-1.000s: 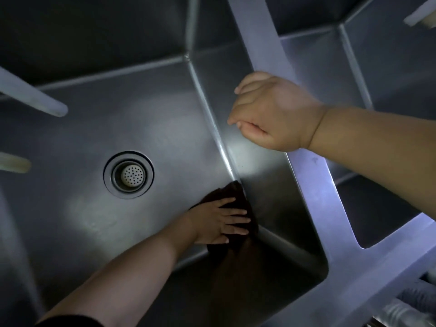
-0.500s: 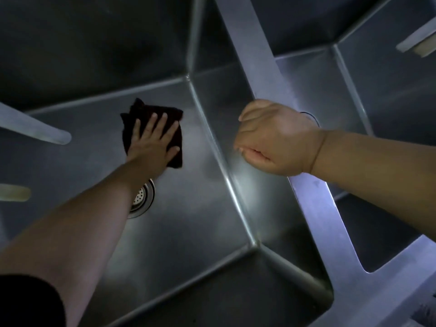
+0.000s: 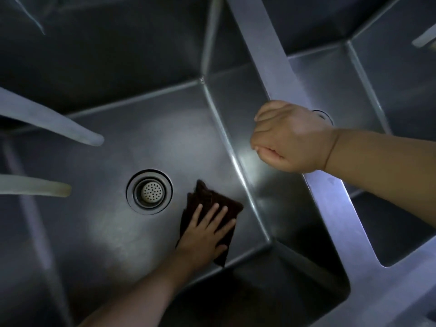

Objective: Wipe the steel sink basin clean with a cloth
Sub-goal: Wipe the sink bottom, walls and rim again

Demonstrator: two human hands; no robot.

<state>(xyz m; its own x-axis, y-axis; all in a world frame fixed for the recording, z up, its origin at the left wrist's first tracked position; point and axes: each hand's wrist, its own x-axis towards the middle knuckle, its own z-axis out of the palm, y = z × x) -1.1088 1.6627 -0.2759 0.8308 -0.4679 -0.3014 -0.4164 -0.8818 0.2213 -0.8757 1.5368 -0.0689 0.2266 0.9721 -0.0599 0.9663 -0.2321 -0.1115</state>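
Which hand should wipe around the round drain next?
Probably the left hand: it already presses the dark brown cloth flat on the sink floor beside the round steel drain. The right hand rests on the steel divider.

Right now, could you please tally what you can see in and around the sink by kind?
Hands: 2, the left hand and the right hand
Dark cloth: 1
Drain strainer: 1
Faucet spouts: 2, and
Total: 6

I see my left hand (image 3: pixel 203 234) on the cloth (image 3: pixel 207 204) in the sink (image 3: pixel 106 232), right of the drain (image 3: pixel 149 191); my right hand (image 3: pixel 290 138) rests on the divider (image 3: pixel 330 197).
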